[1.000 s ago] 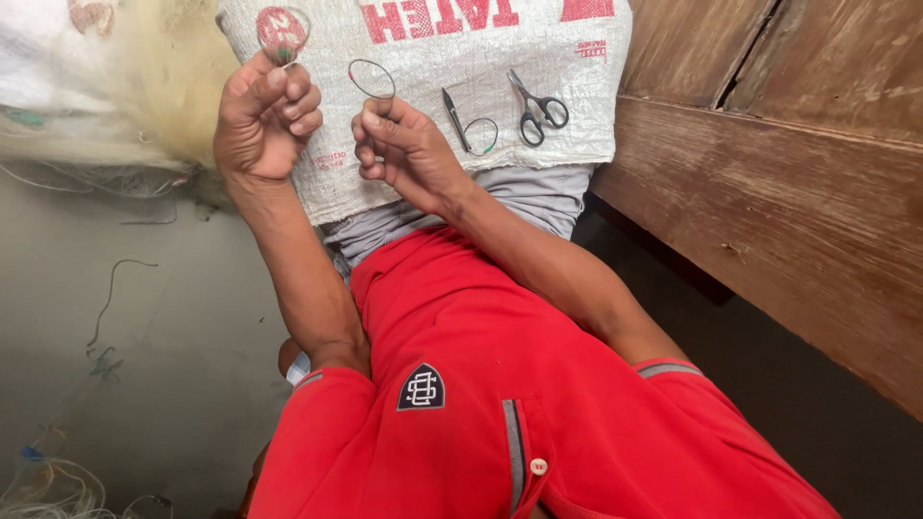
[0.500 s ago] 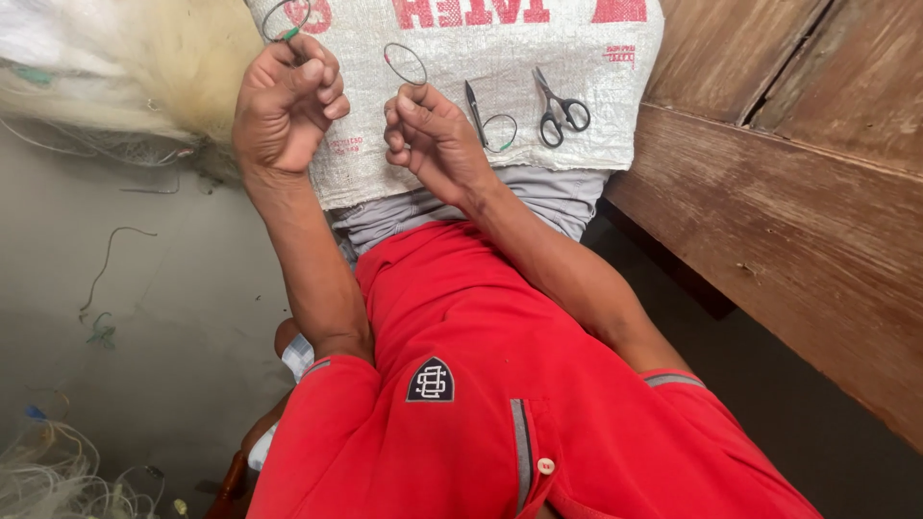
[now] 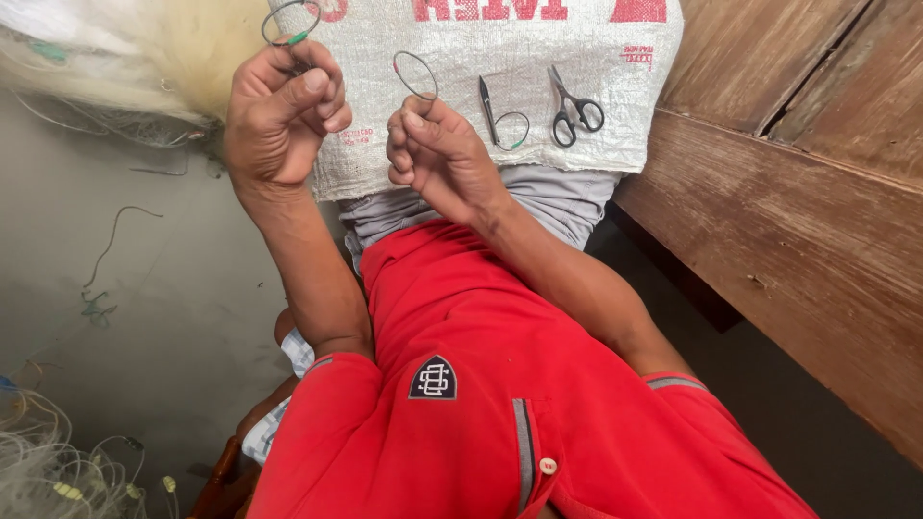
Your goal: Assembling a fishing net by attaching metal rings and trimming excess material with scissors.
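Head view: a thin wire loop (image 3: 415, 75) stands up from the pinched fingertips of the right hand (image 3: 437, 154), over the white woven sack (image 3: 500, 58). Just left of it, the left hand (image 3: 281, 115) is curled shut, pinching a second loop (image 3: 290, 23) with a green end. Right of the first loop, scissors (image 3: 573, 106) and snips (image 3: 490, 111) lie lengthwise on the sack, nearer the right hand.

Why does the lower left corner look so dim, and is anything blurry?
Head view: soft, even light falls on the woven sack, both hands and the scissors, which look sharp with no glare; the grey floor at lower left lies in shade, and the pale netting at upper left looks soft and hazy.
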